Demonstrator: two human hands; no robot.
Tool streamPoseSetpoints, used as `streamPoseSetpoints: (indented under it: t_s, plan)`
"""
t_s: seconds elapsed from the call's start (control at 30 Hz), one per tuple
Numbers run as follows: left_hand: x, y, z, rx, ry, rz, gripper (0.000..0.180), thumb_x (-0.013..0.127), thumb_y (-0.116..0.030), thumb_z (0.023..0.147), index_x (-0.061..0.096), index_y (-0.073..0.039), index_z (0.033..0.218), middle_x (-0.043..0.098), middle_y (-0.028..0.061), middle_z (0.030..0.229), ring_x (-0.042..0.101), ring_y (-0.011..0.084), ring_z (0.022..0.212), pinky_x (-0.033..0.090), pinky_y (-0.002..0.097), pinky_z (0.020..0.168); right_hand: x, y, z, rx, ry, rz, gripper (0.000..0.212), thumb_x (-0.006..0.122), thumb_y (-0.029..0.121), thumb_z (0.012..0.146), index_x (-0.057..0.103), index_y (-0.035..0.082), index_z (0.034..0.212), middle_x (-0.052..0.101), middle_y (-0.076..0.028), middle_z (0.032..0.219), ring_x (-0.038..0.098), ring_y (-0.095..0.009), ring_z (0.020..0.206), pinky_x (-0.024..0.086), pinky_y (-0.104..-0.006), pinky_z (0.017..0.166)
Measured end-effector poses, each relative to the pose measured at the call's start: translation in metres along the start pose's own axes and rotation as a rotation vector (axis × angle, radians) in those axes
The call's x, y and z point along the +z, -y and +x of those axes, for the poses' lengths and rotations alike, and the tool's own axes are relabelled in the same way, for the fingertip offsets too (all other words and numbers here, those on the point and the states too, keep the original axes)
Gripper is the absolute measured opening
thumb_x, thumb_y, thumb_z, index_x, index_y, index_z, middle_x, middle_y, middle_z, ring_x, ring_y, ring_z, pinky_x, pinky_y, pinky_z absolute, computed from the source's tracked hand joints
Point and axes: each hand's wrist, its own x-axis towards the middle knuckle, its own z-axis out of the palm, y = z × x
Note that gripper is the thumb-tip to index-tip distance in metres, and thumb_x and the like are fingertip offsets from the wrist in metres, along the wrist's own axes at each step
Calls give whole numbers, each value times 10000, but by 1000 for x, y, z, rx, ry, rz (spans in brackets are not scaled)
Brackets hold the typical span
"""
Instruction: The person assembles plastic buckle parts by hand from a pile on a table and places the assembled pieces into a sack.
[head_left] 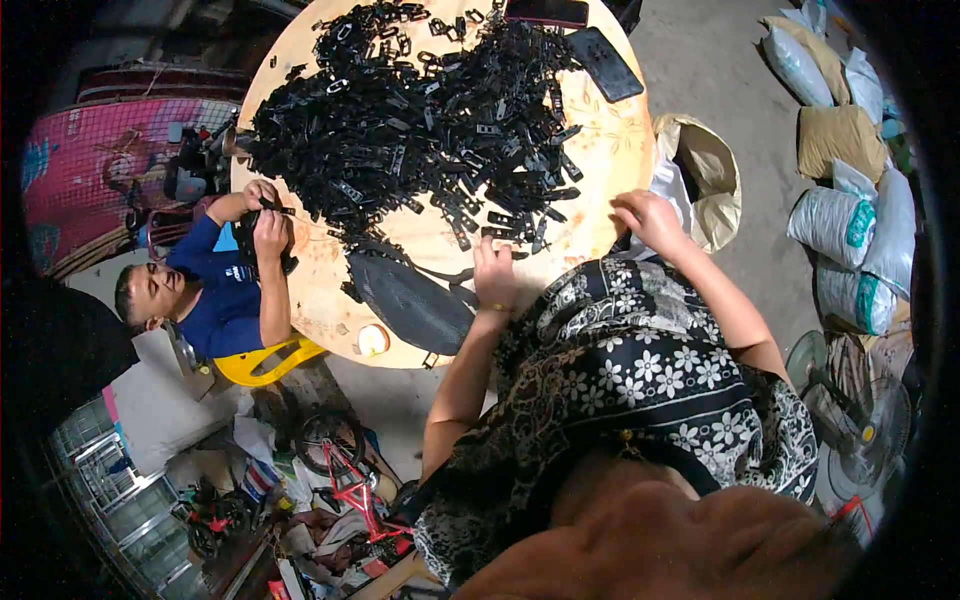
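Observation:
A large heap of small black plastic clip-like parts [400, 130] spreads over the round wooden table [590, 130]. My left hand [493, 275] rests at the near edge of the heap with its fingers bent together, and a small black part shows beside the fingertips. A few loose parts lie just beyond it. Left of this hand lies a black mesh piece [410, 302] with a strap. Over the table's right edge, my right hand [652, 220] has its fingers loosely curved and slightly apart, with nothing visible in them. An open sack [715, 185] stands beside it.
A co-worker in a blue shirt [225, 290] sits at the left and holds black parts in both hands. Phones [606, 62] lie at the table's far side, a round lidded tub [373, 340] near its front edge. Full sacks [835, 225] and a fan [868, 432] stand at right.

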Motion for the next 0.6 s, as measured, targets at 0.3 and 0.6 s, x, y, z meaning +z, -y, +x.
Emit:
streamPoseSetpoints:
  t_s: [0.3,0.6]
  plan:
    - [-19,-25,5,-291,-90,-619,195,514,-75,751,543,2,928,551,143,845,534,279,764,422,342,726,10,16,112,-174,-160,-71,180,540,170,729,587,62,865,540,-128,823,534,-293,791,435,-367,690]
    - [13,-27,-5,-503,-107,-1043,246,490,-65,783,521,36,1005,560,98,753,533,190,650,444,275,621,26,16,169,-209,-298,-216,248,588,263,710,595,100,898,522,-96,920,499,-285,879,425,-361,751]
